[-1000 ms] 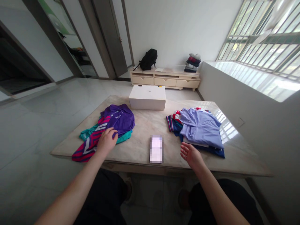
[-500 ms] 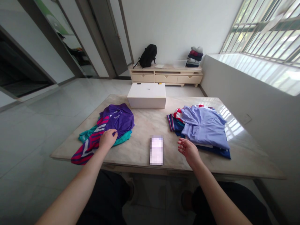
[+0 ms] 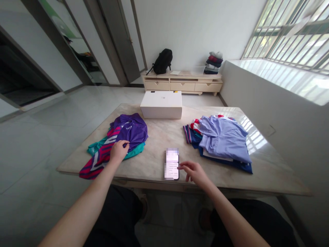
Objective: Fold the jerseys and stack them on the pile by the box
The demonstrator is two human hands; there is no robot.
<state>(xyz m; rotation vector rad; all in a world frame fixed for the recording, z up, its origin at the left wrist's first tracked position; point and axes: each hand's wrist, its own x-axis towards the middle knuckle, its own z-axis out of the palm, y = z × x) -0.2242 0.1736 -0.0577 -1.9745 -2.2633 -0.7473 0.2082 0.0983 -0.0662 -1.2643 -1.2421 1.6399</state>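
1. The left hand [image 3: 118,151] lies palm down on the near edge of the purple shirt [image 3: 131,128], fingers curled loosely onto the cloth; whether it pinches the fabric or only rests on it cannot be told
2. That shirt tops a loose heap on the left side of the table [image 3: 159,137], over a teal garment [image 3: 94,148] and a pink-and-navy striped garment [image 3: 95,160] whose end reaches the table's near edge
3. The right hand [image 3: 194,171] is released and holds nothing; its fingers are spread, the tips at the right edge of the phone [image 3: 171,164], which lies flat near the front of the table, between the two piles. Whether a fingertip actually meets the screen is too fine to tell
4. For the phone, one light fingertip touch from above looks best; a sideways push on this smooth top could slide it toward the near edge
5. For the purple shirt, I would gather only the top layer at its near hem and lift before pulling, so the teal and striped pieces beneath are not dragged; the striped one, lying at the edge, seems the likeliest to slip off
6. The folded stack [image 3: 223,140] with the light blue shirt on top sits near the right forearm, so that wrist should be kept low and clear of it; the white box [image 3: 161,105] at the far side is well apart
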